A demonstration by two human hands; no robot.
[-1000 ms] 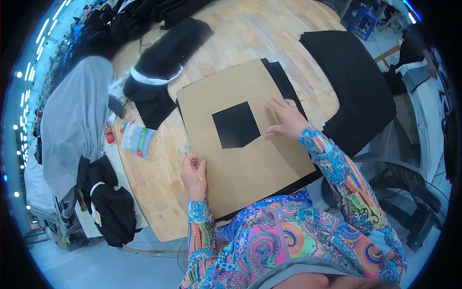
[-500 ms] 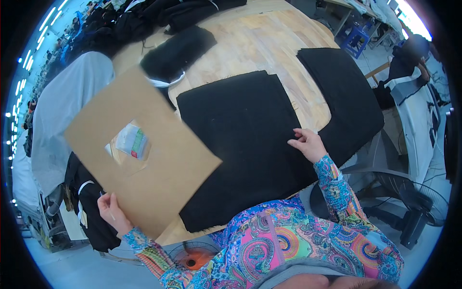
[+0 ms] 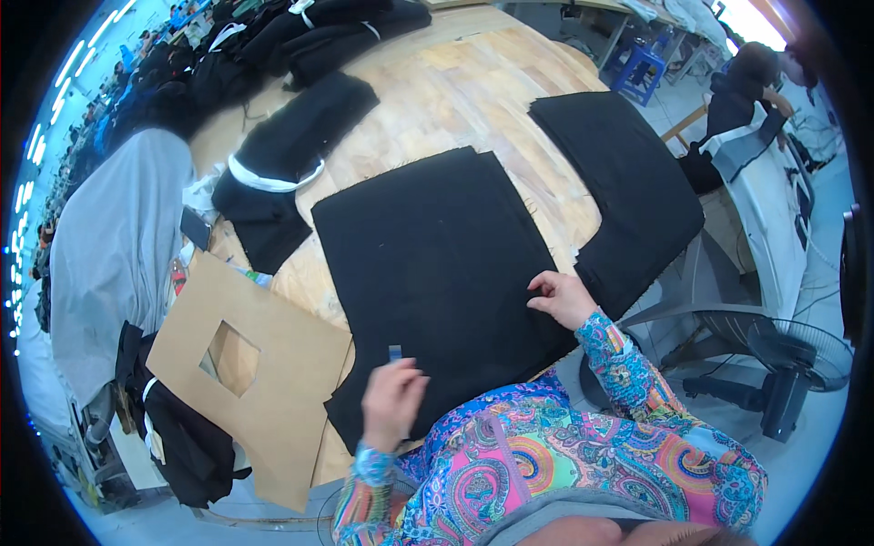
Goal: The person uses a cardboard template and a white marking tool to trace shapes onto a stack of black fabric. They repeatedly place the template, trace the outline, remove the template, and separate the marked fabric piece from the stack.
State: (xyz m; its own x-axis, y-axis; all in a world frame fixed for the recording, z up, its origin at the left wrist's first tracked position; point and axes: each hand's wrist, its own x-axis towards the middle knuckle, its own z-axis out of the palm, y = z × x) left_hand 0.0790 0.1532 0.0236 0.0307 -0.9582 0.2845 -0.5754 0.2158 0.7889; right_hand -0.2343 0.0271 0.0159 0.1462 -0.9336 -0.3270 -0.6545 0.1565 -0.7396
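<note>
A stack of black cut fabric panels [image 3: 428,264] lies on the wooden table in front of me. Over its lower left part is my left hand [image 3: 391,405], its fingers curled together. A small blue-grey flat piece [image 3: 394,351] shows just beyond these fingertips; its kind is too small to tell. My right hand [image 3: 563,298] rests at the stack's right edge, thumb and forefinger bent and slightly apart, with nothing visible between them. To the left, a brown cardboard pattern [image 3: 273,332] with a four-sided cutout lies at the table edge, partly overhanging it.
Another black fabric stack [image 3: 628,182] lies at the right. A black bundle tied with a white band [image 3: 273,177] sits at the back left, beside a dark phone-like object [image 3: 196,227]. A grey-covered shape [image 3: 127,246] stands left. A black fan [image 3: 783,364] stands right.
The cardboard pattern has come down at the left, turned, and left my left hand. That hand has moved right over the black stack. My head view has shifted slightly.
</note>
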